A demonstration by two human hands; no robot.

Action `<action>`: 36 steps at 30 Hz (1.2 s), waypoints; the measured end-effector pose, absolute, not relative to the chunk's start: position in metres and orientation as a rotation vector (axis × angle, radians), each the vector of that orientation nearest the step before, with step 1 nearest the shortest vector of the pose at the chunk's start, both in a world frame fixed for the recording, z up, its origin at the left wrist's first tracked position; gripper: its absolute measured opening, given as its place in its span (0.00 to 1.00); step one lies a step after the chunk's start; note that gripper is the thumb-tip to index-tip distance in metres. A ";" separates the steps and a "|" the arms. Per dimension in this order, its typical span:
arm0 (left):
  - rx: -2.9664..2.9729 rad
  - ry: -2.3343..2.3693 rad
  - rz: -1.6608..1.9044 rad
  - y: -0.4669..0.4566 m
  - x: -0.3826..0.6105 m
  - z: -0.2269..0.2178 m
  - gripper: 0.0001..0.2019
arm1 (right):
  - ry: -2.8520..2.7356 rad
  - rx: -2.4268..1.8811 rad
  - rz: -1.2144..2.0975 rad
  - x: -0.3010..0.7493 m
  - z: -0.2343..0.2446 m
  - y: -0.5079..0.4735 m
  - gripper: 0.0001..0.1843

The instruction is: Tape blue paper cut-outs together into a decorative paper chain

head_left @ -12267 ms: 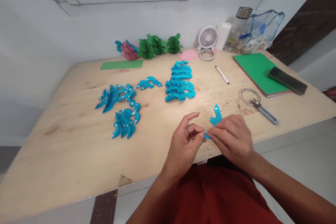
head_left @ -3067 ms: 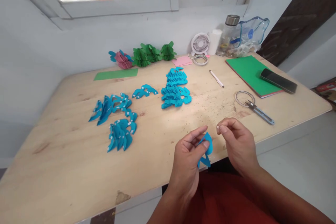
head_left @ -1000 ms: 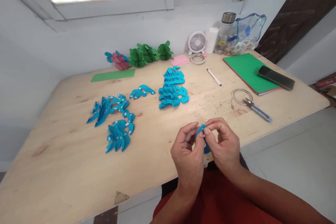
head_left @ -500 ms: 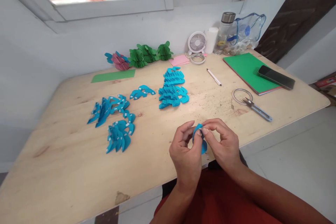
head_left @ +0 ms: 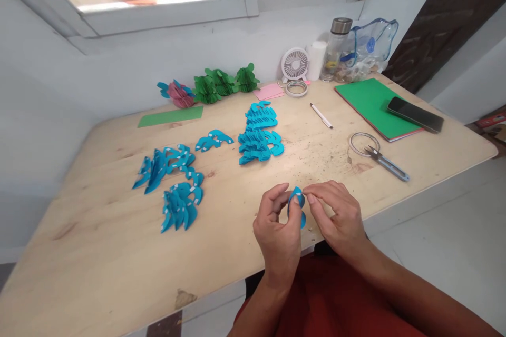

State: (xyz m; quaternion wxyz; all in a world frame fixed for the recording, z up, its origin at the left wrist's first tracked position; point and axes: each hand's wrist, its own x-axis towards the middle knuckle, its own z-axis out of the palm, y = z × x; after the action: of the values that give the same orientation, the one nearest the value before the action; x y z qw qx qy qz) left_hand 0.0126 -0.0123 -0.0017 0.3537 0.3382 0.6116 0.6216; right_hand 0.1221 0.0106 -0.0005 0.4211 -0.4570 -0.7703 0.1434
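Note:
My left hand (head_left: 279, 226) pinches a curved blue paper cutout (head_left: 297, 197) between thumb and fingers, just above the table's front edge. A small white patch shows near the cutout's upper end. Close by on its right, my right hand (head_left: 336, 210) has thumb and forefinger nearly together. Whether something tiny sits between those fingertips is too small to tell. Beyond the hands lies a pile of folded blue cutouts (head_left: 256, 142). To the left, more blue cutouts with white patches (head_left: 179, 205) lie in a cluster, and another small group (head_left: 214, 139) rests between.
Thread snips (head_left: 389, 164) lie across a tape roll (head_left: 351, 145) on the right. Behind are a pen (head_left: 321, 116), green sheets (head_left: 369, 102) with a phone (head_left: 415, 114), a small fan (head_left: 295, 65), a bottle (head_left: 336, 52), and green paper shapes (head_left: 223, 83) along the wall.
My right fingertips have drawn slightly away to the right from the cutout, opening a small gap. The left hand keeps its pinch. The view has shifted a little.

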 end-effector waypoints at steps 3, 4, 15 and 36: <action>0.830 1.536 1.615 -0.012 0.013 0.000 0.10 | -1.885 -1.156 0.434 0.122 0.002 0.009 0.08; 0.806 1.509 1.616 -0.011 0.013 0.000 0.10 | -1.868 -1.158 0.462 0.122 0.002 0.009 0.08; 0.584 1.342 1.565 -0.009 0.011 0.000 0.11 | -1.869 -1.138 0.400 0.124 0.002 0.007 0.07; 0.717 1.327 1.521 -0.012 0.010 -0.001 0.11 | -1.830 -1.082 0.435 0.123 0.005 0.007 0.09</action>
State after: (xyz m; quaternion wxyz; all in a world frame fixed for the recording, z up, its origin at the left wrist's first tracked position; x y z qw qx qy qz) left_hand 0.0095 -0.0124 -0.0009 0.4790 0.2939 0.5437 0.6234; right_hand 0.1229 0.0071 0.0048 0.4669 -0.4408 -0.7458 0.1774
